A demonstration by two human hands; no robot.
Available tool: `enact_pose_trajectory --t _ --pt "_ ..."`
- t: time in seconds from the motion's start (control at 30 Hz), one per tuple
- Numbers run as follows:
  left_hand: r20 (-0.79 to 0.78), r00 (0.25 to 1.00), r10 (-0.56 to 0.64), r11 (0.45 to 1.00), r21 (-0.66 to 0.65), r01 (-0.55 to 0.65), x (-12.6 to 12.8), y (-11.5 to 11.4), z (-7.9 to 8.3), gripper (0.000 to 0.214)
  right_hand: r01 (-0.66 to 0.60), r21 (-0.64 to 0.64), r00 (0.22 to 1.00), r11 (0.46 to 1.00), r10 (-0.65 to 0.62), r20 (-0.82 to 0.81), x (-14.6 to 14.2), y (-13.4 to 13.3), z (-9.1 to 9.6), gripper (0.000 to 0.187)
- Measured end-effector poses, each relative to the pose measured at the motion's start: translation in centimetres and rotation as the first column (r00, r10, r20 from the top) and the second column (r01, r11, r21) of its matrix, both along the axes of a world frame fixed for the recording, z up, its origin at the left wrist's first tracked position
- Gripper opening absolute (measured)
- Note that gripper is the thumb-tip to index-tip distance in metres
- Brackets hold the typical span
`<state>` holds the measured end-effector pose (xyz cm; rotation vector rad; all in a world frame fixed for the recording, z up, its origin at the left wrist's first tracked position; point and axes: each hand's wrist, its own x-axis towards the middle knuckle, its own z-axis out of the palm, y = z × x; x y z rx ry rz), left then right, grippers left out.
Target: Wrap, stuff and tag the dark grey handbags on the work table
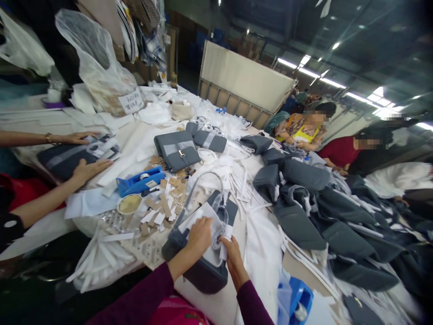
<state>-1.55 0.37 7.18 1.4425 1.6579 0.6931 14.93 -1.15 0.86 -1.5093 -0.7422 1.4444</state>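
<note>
A grey handbag (203, 266) lies in front of me near the table's front edge, partly wrapped in white paper (203, 216). My left hand (199, 237) rests closed on that paper on top of the bag. My right hand (232, 253) pinches a strip of white paper at the bag's right side, next to its clear-wrapped handle (221, 212). Both my sleeves are dark purple.
A blue tape dispenser (140, 180), a small round tin (129, 204) and loose cardboard tags (165, 198) lie left of the bag. Finished grey bags (177, 151) and a heap (304, 198) fill the centre and right. Another person's hands (86, 169) work at left; people sit opposite.
</note>
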Motion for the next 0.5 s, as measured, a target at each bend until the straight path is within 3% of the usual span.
enact_pose_trajectory --t 0.07,0.13,0.23,0.4,0.5 --pt "-0.240 0.970 -0.029 0.999 0.018 0.035 -3.7 0.8 0.0 0.036 0.003 -0.010 0.999 1.000 -0.003 0.037 0.1 -0.1 0.0 0.039" --pt "-0.345 0.932 -0.113 0.994 -0.041 0.106 -6.6 2.0 -0.7 0.026 0.003 -0.025 0.997 1.000 -0.001 0.076 0.2 -0.1 0.1 0.035" --pt "-0.319 0.935 -0.153 0.988 -0.039 0.148 -9.0 5.1 -2.0 0.015 0.013 -0.047 0.995 0.999 -0.008 0.096 0.4 0.0 0.5 0.034" --pt "-0.336 0.941 0.042 0.995 0.095 -0.011 -10.0 12.9 -2.7 0.031 -0.046 -0.114 0.996 0.992 0.054 0.064 0.5 1.1 1.5 0.033" --pt "-0.264 0.959 0.099 0.983 0.177 -0.053 -9.9 15.7 -2.0 0.036 -0.033 -0.173 0.974 0.984 0.070 0.214 0.3 2.3 1.7 0.036"
